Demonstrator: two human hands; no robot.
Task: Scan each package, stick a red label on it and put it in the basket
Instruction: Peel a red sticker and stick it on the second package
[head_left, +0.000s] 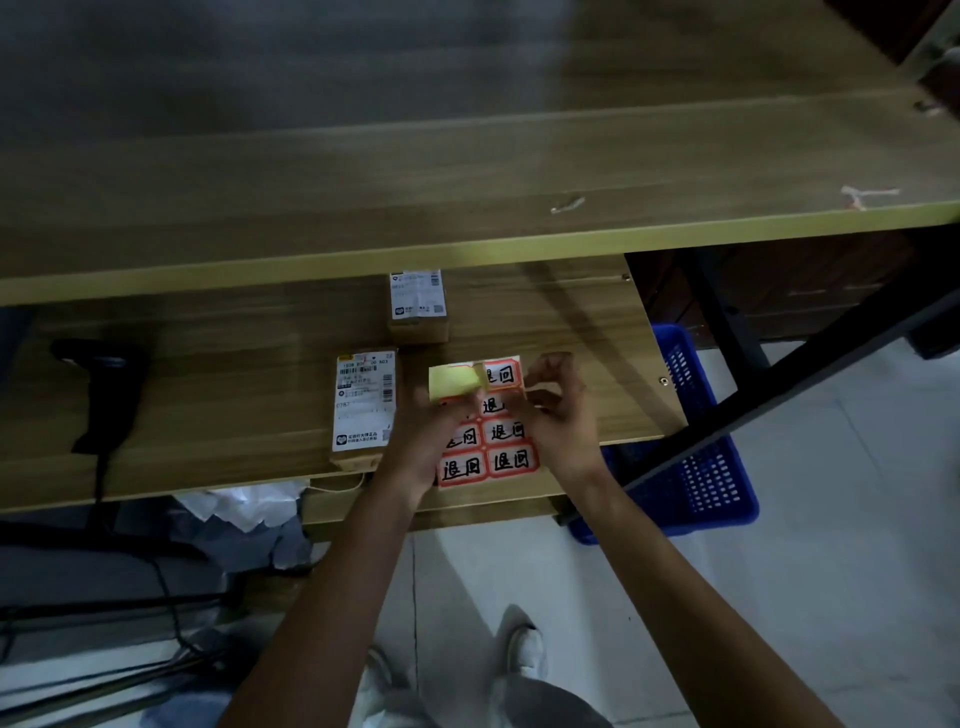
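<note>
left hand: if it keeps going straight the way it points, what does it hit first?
Likely the label sheet that the left hand already holds; beyond it, the smaller package at the back, though depth is unclear.

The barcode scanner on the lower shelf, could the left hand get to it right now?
Probably not yet: the barcode scanner lies unobstructed, but the left hand is holding the red label sheet.

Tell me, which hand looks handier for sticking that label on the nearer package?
Probably the left hand. It pinches the peeled label, and the nearer package lies just to its left. The right hand holds the sheet, farther from it.
</note>
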